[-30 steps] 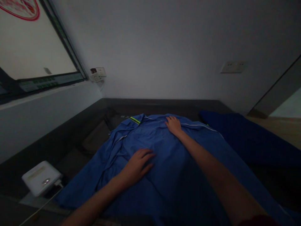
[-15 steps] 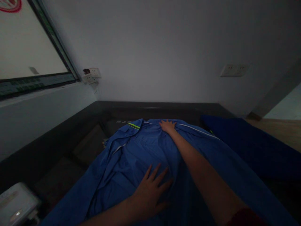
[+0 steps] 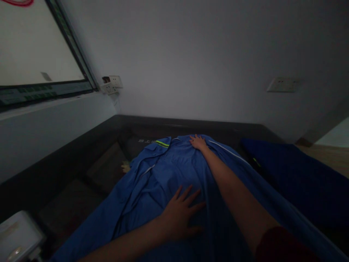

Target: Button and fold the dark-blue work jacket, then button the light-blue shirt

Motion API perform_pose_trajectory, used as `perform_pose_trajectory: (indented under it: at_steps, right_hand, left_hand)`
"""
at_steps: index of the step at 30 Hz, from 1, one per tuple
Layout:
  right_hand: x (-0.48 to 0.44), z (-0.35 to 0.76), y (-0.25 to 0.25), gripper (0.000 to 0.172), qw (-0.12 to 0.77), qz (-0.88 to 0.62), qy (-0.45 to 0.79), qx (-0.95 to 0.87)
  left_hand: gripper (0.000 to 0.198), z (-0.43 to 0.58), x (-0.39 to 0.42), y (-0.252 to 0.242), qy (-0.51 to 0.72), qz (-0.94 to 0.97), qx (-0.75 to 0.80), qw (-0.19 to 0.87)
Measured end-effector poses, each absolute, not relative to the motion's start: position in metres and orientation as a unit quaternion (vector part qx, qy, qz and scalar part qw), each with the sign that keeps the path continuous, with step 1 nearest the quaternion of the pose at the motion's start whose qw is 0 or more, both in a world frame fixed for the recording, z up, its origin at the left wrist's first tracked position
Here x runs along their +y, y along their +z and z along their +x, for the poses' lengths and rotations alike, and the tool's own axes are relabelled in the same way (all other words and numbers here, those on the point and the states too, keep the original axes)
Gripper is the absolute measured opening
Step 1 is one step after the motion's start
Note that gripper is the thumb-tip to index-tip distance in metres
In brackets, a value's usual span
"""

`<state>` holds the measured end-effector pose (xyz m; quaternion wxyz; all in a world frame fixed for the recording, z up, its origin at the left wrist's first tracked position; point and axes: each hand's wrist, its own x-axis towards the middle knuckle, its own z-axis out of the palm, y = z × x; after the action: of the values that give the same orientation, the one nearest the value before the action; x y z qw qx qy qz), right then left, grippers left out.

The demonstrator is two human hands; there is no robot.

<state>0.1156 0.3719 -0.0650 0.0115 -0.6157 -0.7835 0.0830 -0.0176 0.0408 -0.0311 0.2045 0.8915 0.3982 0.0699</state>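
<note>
A blue jacket (image 3: 174,169) with white piping and a yellow-green striped patch is spread out in front of me, wrinkled along its left part. Near its far edge, my right hand (image 3: 198,142) lies flat on the cloth with fingers spread. Closer to me, my left hand (image 3: 181,211) is over the jacket's middle, palm down and fingers apart. Whether the left palm presses on the fabric is hard to see in the dim light. Neither hand grips anything.
A darker blue folded cloth (image 3: 294,174) lies on the right. At the lower left stands a white box-like object (image 3: 20,233). Behind the dark surface's raised edge (image 3: 174,122) is a wall with sockets (image 3: 282,84); a window (image 3: 38,47) is at the left.
The whole view has shifted slightly, so most things appear a little further right. Both hands stay spread over the jacket in nearly the same places.
</note>
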Motion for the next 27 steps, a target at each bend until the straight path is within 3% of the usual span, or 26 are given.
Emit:
perform_pose_trajectory:
  at_steps: [10, 17, 24, 27]
  right_hand:
    - [0.379, 0.112, -0.073, 0.049, 0.096, -0.603, 0.056, -0.790]
    - [0.344, 0.104, -0.042, 0.044, 0.199, -0.546, 0.038, -0.813]
    - [0.245, 0.073, -0.009, 0.026, 0.204, -0.361, 0.074, -0.907]
    - [0.179, 0.080, -0.004, 0.027, 0.178, -0.262, 0.109, -0.942]
  left_hand:
    - [0.066, -0.021, 0.041, -0.033, 0.072, 0.892, 0.419, 0.156]
    - [0.051, -0.037, 0.008, 0.002, 0.111, 0.849, 0.485, 0.178]
    - [0.045, -0.154, -0.030, -0.004, 0.159, 0.686, 0.710, 0.001]
    - [0.066, -0.203, -0.053, -0.023, 0.106, 0.594, 0.797, -0.030]
